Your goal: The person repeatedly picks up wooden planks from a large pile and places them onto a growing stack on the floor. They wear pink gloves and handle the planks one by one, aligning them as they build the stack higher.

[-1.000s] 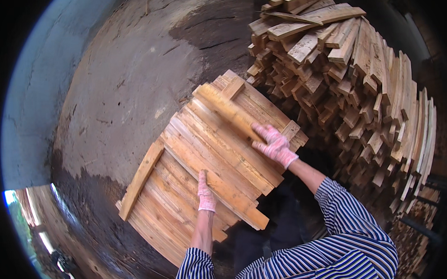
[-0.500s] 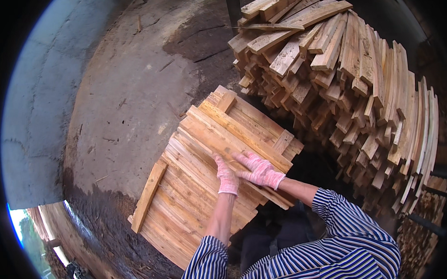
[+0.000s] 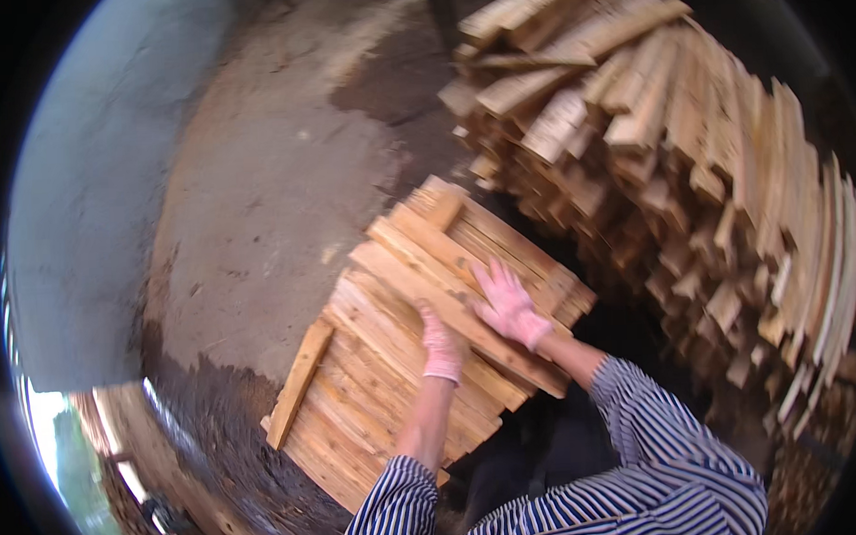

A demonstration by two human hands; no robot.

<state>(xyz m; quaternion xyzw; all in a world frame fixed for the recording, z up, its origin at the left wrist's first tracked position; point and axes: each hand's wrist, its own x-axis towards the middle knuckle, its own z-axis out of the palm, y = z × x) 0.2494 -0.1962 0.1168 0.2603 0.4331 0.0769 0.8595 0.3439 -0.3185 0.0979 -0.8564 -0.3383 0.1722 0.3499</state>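
Note:
A layer of pale wooden planks (image 3: 361, 383) lies side by side in front of me, set at a slant. On it rest a loose plank (image 3: 463, 313) and a short crosswise batten (image 3: 300, 380) at the left end. My right hand (image 3: 511, 307), in a pink glove, lies flat with fingers spread along the upper right side of the loose plank. Against that plank's lower left side, my left hand (image 3: 441, 344), in a matching glove, has its fingers stretched out. Neither hand is wrapped round a plank. Another short batten (image 3: 445, 210) shows near the far end.
A tall stack of cut wooden slats (image 3: 669, 155) rises at the right, ends pointing toward the planks. Stained concrete floor (image 3: 257, 226) stretches beyond, scattered with wood chips. A grey wall (image 3: 86, 204) stands at the left. Dark bark-like debris (image 3: 216, 416) lies at the lower left.
My right hand has moved apart from my left, with its fingers more spread. The loose plank has shifted between them. The whole view has swung slightly and is blurred.

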